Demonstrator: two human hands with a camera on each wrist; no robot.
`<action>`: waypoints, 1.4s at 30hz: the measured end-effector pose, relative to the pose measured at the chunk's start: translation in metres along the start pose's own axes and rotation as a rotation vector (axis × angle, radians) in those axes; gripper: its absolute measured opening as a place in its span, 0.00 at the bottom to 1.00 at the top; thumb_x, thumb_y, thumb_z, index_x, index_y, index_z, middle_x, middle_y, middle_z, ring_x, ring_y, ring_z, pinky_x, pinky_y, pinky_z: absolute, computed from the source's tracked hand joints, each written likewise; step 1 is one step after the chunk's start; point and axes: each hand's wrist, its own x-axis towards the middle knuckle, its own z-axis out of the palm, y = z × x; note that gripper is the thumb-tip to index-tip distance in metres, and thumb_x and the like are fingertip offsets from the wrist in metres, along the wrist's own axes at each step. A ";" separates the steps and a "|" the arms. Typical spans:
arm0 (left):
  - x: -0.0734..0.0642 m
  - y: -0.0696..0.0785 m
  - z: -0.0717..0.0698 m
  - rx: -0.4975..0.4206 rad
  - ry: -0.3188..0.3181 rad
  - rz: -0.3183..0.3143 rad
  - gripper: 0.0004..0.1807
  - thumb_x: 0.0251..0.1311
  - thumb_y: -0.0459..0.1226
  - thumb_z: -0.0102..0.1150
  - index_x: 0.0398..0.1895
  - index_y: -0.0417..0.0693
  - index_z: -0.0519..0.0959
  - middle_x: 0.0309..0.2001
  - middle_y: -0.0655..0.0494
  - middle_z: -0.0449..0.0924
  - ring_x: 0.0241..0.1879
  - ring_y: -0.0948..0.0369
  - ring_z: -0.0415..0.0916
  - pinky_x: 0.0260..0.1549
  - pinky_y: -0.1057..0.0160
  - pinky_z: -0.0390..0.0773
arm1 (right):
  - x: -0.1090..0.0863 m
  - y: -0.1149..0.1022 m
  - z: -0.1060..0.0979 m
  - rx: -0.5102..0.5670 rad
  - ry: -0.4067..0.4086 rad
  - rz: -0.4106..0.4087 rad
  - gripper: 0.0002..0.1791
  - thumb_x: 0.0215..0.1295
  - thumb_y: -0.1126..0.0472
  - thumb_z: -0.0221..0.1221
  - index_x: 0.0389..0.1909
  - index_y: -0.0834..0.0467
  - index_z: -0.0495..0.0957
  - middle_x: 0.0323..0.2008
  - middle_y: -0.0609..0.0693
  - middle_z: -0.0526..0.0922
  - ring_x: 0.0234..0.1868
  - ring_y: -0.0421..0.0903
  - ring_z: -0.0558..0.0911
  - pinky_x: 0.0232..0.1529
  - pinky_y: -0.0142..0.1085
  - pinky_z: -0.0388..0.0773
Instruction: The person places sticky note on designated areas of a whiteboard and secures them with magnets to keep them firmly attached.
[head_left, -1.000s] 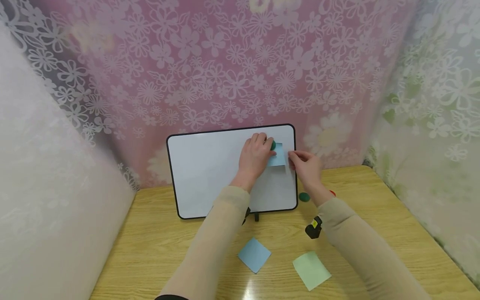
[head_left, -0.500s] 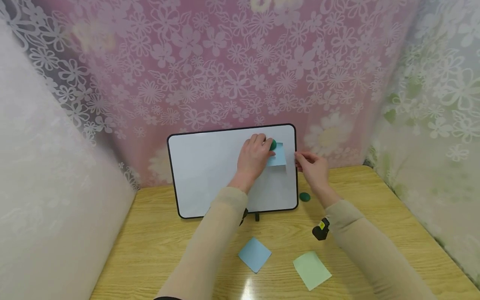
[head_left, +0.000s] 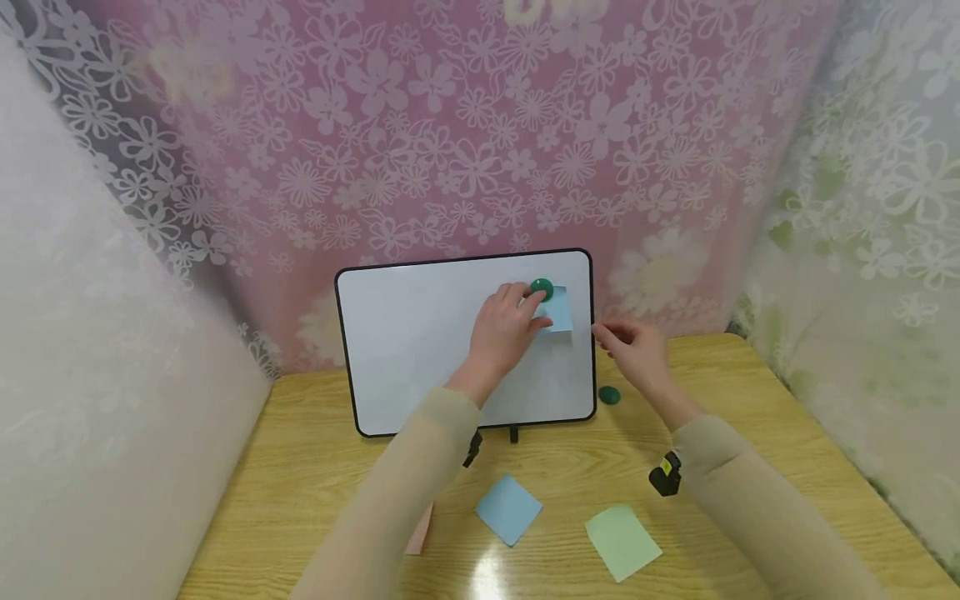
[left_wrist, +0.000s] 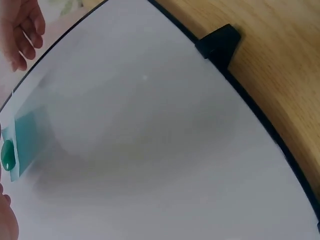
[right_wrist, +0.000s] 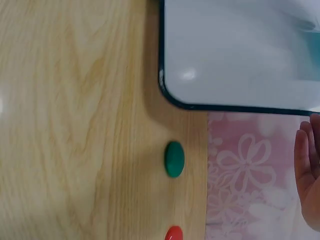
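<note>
A sky-blue sticky note (head_left: 557, 310) is on the upper right of the whiteboard (head_left: 420, 342), with a round green magnet (head_left: 542, 289) at its upper left. My left hand (head_left: 501, 327) is at the magnet and note, its thumb apart from the fingers; whether a fingertip still touches the magnet is unclear. In the left wrist view the magnet (left_wrist: 8, 155) shows uncovered and the note's lower part stands off the board. My right hand (head_left: 637, 354) is beside the board's right edge, fingers loosely bent, with nothing seen in them.
On the wooden table (head_left: 555, 467) lie a blue note (head_left: 509, 510), a pale green note (head_left: 623, 542) and a pink note (head_left: 422, 533) partly behind the left sleeve. Another green magnet (right_wrist: 174, 159) and a red one (right_wrist: 174, 233) lie right of the board. Patterned curtains surround the table.
My left hand has drawn back down and left, its fingers loosening from the green magnet, which stays on the board. My right hand has moved right and slightly down from the note.
</note>
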 end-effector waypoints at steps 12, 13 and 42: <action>-0.029 -0.001 0.007 -0.175 0.080 0.057 0.23 0.64 0.46 0.77 0.58 0.46 0.87 0.48 0.51 0.82 0.50 0.55 0.80 0.49 0.60 0.82 | -0.012 0.026 -0.013 -0.118 -0.112 -0.004 0.23 0.80 0.47 0.62 0.60 0.62 0.86 0.49 0.62 0.89 0.46 0.57 0.87 0.41 0.34 0.84; -0.032 -0.001 0.008 -0.188 0.086 0.062 0.23 0.63 0.46 0.77 0.57 0.45 0.87 0.48 0.51 0.82 0.49 0.55 0.80 0.49 0.60 0.82 | -0.013 0.027 -0.014 -0.127 -0.119 -0.005 0.24 0.80 0.46 0.62 0.60 0.61 0.86 0.49 0.61 0.89 0.47 0.57 0.87 0.42 0.36 0.84; -0.134 -0.004 0.036 -0.342 -0.042 0.072 0.21 0.59 0.44 0.81 0.52 0.44 0.89 0.43 0.54 0.82 0.43 0.58 0.78 0.44 0.63 0.81 | -0.044 0.082 -0.038 -0.379 -0.295 -0.106 0.19 0.80 0.49 0.63 0.55 0.60 0.88 0.49 0.57 0.90 0.48 0.58 0.87 0.48 0.57 0.84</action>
